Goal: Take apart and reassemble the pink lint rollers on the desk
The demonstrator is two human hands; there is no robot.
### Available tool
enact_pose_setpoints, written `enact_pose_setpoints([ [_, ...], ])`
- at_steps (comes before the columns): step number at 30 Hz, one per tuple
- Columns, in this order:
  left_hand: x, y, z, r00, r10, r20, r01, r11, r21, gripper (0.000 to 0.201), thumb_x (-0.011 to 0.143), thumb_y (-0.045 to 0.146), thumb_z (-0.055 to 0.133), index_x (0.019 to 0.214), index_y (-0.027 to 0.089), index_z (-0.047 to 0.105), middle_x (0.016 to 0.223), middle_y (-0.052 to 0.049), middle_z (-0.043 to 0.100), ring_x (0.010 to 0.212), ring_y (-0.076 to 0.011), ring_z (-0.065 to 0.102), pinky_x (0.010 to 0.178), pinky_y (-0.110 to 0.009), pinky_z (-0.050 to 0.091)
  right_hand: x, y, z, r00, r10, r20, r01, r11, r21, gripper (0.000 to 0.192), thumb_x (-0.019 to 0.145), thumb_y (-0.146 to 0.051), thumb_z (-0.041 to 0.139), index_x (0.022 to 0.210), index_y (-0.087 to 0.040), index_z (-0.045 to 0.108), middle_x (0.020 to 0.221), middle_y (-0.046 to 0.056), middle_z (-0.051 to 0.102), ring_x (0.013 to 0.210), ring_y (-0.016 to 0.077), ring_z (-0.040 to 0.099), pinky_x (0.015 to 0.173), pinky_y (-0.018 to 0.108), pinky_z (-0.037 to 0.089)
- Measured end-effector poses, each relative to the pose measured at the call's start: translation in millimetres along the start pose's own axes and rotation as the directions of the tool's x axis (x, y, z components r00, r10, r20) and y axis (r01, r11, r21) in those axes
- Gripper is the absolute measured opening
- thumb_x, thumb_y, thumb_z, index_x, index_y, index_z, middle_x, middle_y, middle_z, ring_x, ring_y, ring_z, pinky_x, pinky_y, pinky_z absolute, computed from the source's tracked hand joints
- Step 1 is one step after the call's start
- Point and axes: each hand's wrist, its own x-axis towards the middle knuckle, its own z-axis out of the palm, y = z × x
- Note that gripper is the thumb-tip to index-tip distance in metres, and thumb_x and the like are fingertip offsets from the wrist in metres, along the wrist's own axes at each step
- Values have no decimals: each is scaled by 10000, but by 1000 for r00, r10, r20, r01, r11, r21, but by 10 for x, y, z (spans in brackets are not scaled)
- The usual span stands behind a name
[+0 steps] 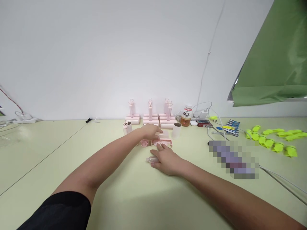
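My left hand (150,131) reaches across the table with its fingers stretched out and apart. Its fingertips are at the left edge of a translucent pale pink piece (163,135). Nearer to me, my right hand (167,159) has its thumb and forefinger around a small clear bottle (151,159) that lies on its side, neck to the left. Other fingers of that hand extend over a flat pink plastic part (169,142). Beside this is another pink part with a round recess (144,143). My hands partly hide these parts.
Pink cylinders with heart-shaped tops (150,112) stand by pink rolls (132,119) near the wall. A white-pink tube (177,130) stands right of my hands. Further right are a labelled bottle (186,115), cables, a blurred patch (231,159) and several yellow-green pieces (278,147).
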Motion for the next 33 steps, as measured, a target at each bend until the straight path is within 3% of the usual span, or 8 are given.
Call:
enact_pose_setpoints([
  [6,-44,-45,1,1000,-17,21,18,999,-33,528,817,360,551,1341,309,524,1421,-7,515,1240,-251,519,1004,-335,415,41,-90,8,999,29,29,-29,1000,10,314,851,-461,511,1025,-210,587,1185,165,524,1132,361,432,830,418,387],
  [24,-89,-2,32,999,-10,-49,5,996,-88,508,819,344,563,1318,248,553,1418,-48,513,1240,-276,514,1004,-376,416,-23,152,24,994,-106,-32,108,992,65,315,845,-435,556,1054,-203,601,1222,142,499,1173,330,426,882,412,428],
  [27,-169,72,-1,993,1,-120,-10,997,-78,480,853,323,530,1325,230,539,1467,-63,445,1308,-294,430,1054,-418,355,-53,140,26,987,-130,-95,137,988,69,286,848,-396,567,1050,-199,618,1373,141,416,1272,343,349,958,442,394],
  [29,-301,191,-21,975,4,-223,-33,991,-130,435,899,323,469,1317,224,533,1431,-62,477,1279,-264,453,1042,-391,362,-76,131,24,977,-135,-167,151,985,86,277,853,-348,563,1079,-198,621,1418,138,384,1295,338,334,985,447,379],
  [31,-497,361,-14,927,-25,-374,-92,952,-291,370,940,358,402,1224,206,584,1250,-63,605,1111,-218,566,925,-326,437,-100,127,8,963,-121,-242,152,982,114,287,848,-280,556,1115,-195,614,1371,147,438,1252,322,391,971,438,395],
  [33,-731,551,31,901,-88,-425,-117,895,-431,381,970,407,316,1051,207,630,1019,-48,671,915,-192,612,766,-296,461,-128,116,-21,944,-95,-317,149,977,151,296,838,-222,541,1124,-191,605,1275,144,523,1169,297,473,935,413,418],
])
